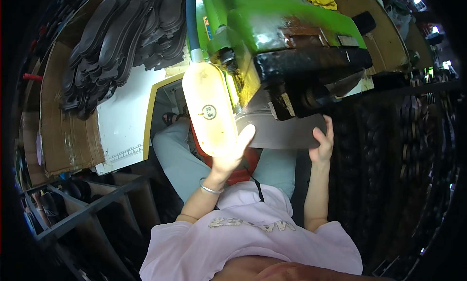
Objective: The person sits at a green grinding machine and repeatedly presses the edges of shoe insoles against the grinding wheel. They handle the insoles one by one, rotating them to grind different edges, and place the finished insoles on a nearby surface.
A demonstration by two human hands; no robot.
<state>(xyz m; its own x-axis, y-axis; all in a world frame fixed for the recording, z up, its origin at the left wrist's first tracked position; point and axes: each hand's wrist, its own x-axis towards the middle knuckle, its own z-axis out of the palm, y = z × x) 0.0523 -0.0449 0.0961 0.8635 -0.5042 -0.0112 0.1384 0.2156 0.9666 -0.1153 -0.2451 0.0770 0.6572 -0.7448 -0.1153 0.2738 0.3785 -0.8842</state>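
Note:
A dark grey shoe sole [282, 131] lies level beneath the head of a green machine [253, 18]. My left hand [237, 149] grips its left end, thumb on top, partly hidden by a lit, pale oval lamp [210, 130]. At the other end, my right hand [323, 144] holds the sole between thumb and fingers. The sole's far edge passes under the machine's black lower part [311, 67], so its contact there is hidden.
Many similar dark soles [116, 38] are piled at the far left, by a cardboard box wall [73, 130]. A white tabletop [124, 120] with a yellow edge lies left of my legs. Metal-framed shelves [92, 208] stand lower left; dark racks [374, 149] line the right.

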